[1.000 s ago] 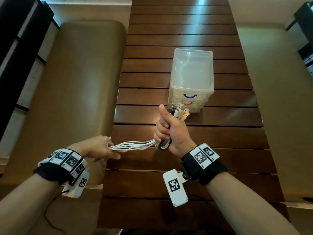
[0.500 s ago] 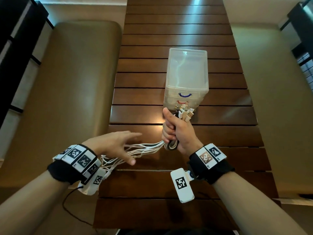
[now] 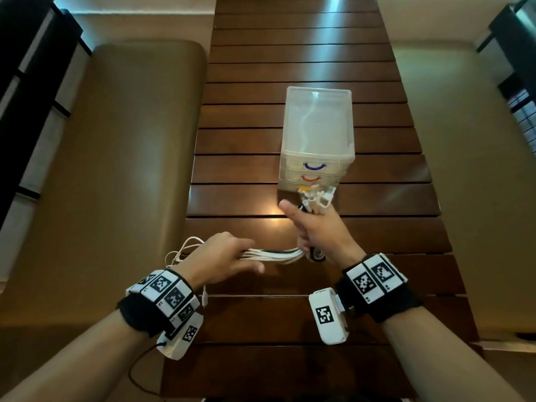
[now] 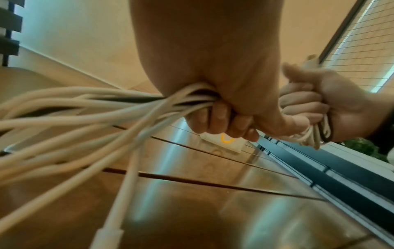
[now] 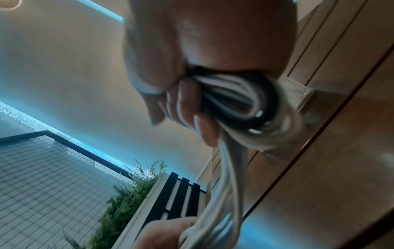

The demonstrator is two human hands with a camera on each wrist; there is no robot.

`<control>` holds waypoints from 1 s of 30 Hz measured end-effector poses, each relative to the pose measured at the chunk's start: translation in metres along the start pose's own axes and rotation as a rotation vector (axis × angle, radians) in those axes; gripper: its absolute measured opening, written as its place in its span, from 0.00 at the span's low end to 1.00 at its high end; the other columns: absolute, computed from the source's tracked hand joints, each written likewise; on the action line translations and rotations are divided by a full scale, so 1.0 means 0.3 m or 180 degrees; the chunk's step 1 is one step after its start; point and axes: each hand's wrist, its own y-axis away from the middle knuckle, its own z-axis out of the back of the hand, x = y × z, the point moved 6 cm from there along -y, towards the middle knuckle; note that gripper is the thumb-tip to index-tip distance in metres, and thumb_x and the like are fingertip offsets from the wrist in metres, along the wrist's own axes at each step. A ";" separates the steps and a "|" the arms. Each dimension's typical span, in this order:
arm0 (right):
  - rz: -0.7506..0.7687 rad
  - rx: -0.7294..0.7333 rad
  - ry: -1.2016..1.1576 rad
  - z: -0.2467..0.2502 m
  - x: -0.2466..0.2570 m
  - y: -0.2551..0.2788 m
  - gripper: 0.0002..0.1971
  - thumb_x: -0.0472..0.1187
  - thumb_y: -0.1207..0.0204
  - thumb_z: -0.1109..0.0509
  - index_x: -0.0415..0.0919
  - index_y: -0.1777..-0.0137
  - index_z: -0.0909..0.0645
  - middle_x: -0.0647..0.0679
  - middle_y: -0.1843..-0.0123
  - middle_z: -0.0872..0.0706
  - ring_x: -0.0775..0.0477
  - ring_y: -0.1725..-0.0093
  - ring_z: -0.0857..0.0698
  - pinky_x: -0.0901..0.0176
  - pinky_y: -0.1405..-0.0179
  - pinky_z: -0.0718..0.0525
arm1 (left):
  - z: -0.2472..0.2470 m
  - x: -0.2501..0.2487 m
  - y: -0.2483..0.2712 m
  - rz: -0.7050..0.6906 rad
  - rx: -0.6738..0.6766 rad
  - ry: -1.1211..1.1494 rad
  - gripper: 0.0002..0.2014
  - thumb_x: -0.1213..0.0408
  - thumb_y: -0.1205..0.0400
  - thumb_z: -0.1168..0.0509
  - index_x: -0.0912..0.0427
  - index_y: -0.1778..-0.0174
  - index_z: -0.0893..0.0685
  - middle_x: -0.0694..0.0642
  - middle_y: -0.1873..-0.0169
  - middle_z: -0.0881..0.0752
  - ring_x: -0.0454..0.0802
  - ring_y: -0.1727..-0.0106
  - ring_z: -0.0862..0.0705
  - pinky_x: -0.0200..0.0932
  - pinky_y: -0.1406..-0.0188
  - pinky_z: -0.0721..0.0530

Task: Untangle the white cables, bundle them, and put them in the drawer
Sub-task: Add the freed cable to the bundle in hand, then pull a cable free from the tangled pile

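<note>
The right hand stands upright above the middle of the worktop, its fingers curled tight round the gathered end of the white cables, so that the plugs project together above the fist and the folded turn of the bundle sits below it; this hand serves as the fixed anchor. A dark strand runs round the fold, either a black cable or a band; the right wrist view is too blurred to settle which. The left hand holds the same cables nearer the left edge of the worktop, its fingers wrapped round the strands, which run side by side between the two fists. This grip keeps the strands parallel and under light tension, so they can be gathered without crossing. Behind the left hand the loose tails loop past the left edge of the worktop, not yet gathered. The drawer unit stands just beyond the right hand, its drawers shut, so the bundle is not yet stowed and bundling appears to be the step in hand.
</note>
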 end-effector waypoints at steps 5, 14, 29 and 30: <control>0.0081 0.0110 0.1612 -0.041 -0.022 -0.005 0.22 0.53 0.21 0.27 0.49 0.73 0.29 0.58 0.78 0.26 0.61 0.77 0.29 0.64 0.73 0.29 | -0.024 -0.044 0.037 -0.0346 -0.0044 -0.0377 0.29 0.29 0.19 0.50 0.46 0.39 0.19 0.42 0.59 0.13 0.38 0.60 0.16 0.40 0.58 0.17; -0.0350 0.1106 0.0756 -0.160 -0.036 0.005 0.36 0.63 0.23 0.30 0.23 0.42 0.20 0.43 0.61 0.17 0.36 0.52 0.12 0.44 0.40 0.14 | -0.005 -0.119 0.034 -0.0649 -0.0336 -0.0827 0.20 0.44 0.17 0.43 0.52 0.42 0.15 0.49 0.53 0.09 0.51 0.59 0.10 0.47 0.63 0.13; -0.0755 0.1234 -0.0084 -0.222 -0.079 0.025 0.13 0.36 0.25 0.22 0.35 0.43 0.17 0.38 0.50 0.09 0.43 0.55 0.09 0.50 0.54 0.10 | 0.063 -0.060 -0.002 0.0743 -0.0211 0.0730 0.31 0.55 0.33 0.17 0.42 0.55 0.37 0.49 0.66 0.13 0.39 0.68 0.13 0.30 0.73 0.22; -0.0789 0.1253 -0.0130 -0.223 -0.085 0.029 0.14 0.34 0.25 0.22 0.33 0.42 0.18 0.38 0.52 0.10 0.43 0.59 0.09 0.51 0.58 0.09 | 0.064 -0.063 -0.007 0.0735 -0.0111 0.0651 0.32 0.51 0.35 0.16 0.43 0.53 0.36 0.48 0.66 0.13 0.38 0.66 0.13 0.30 0.71 0.22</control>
